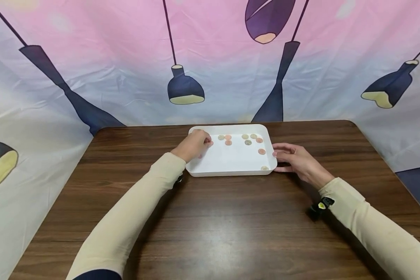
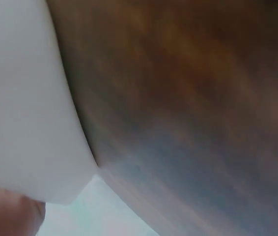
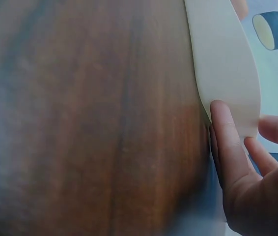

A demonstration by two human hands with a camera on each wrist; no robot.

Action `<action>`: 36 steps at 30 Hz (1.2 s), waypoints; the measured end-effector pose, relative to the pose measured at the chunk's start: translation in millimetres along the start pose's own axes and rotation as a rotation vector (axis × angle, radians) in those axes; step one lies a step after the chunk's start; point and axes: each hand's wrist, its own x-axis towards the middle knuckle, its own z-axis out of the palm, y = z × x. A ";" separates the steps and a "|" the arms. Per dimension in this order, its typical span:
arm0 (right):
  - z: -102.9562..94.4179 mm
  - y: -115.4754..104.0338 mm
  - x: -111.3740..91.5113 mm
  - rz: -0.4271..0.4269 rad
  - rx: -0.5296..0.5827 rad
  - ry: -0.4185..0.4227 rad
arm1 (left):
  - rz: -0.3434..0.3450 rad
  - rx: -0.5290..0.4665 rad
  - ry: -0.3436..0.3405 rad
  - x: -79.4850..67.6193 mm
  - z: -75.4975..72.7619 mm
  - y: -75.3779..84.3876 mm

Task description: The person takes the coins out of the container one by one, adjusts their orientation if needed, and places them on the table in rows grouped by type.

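A shallow white tray [image 1: 227, 159] lies toward the far side of the table, with several copper and brassy coins [image 1: 228, 142] spread over its floor. My left hand [image 1: 192, 146] reaches over the tray's left end. Its thumb and fingers pinch at a copper coin [image 1: 211, 143]; the grip is partly hidden. Beside the tray's right end, my right hand [image 1: 299, 161] has its fingers spread against the outer wall and rim. From the right wrist, the fingers [image 3: 227, 132] rest along the white wall. The left wrist view shows mostly the tray's side [image 2: 26, 98], with a bit of skin [image 2: 6, 211] below.
The dark wooden table [image 1: 213, 225] extends toward me and out to both sides. Behind it hangs a pink and blue cloth [image 1: 133, 74] printed with lamps. One coin [image 1: 264, 168] lies close to the tray's near right corner.
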 end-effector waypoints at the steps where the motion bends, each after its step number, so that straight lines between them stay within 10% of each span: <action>1: -0.5 -0.7 2.2 0.003 -0.002 0.002 | 0.006 0.002 -0.008 2.2 -1.5 -1.5; 17: -5.8 -6.3 22.8 0.022 -0.019 0.091 | 0.213 0.059 -0.093 27.7 -4.0 -6.5; 28: -2.0 -5.8 24.8 0.073 -0.009 0.087 | -0.108 -0.371 -0.172 19.0 0.9 13.1; 36: -3.6 -6.8 19.8 0.065 -0.011 0.067 | -0.102 -0.484 -0.011 11.6 17.9 19.3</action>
